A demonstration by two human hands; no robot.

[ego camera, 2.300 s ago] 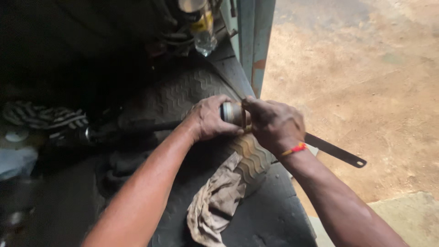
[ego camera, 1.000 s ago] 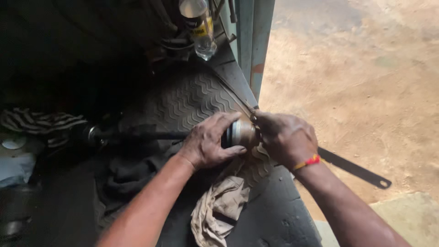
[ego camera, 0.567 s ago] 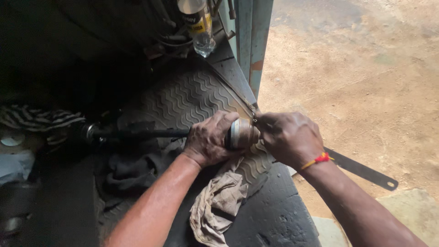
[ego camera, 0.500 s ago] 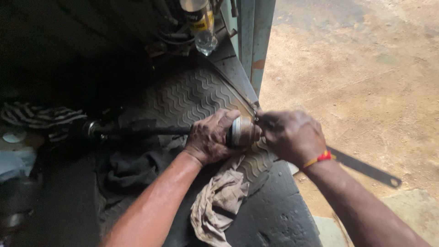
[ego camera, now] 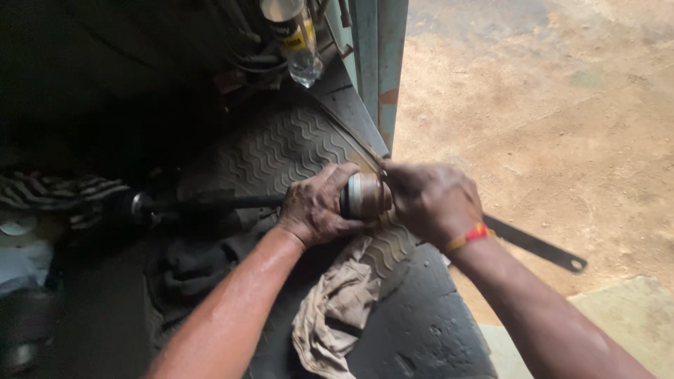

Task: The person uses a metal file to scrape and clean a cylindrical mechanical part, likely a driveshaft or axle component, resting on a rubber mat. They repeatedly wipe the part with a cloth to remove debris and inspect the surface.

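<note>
Sideways, the axle shaft (ego camera: 210, 204) runs left to right, both the left hand (ego camera: 319, 210) and right hand (ego camera: 432, 202) with fingers clamped on its metal joint (ego camera: 361, 196).

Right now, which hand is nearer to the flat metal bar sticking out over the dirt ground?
Right. The right hand lies directly over the inner end of the flat metal bar, which emerges beside its wrist. The left hand is farther off, wrapped round the metal joint on the shaft side.
</note>
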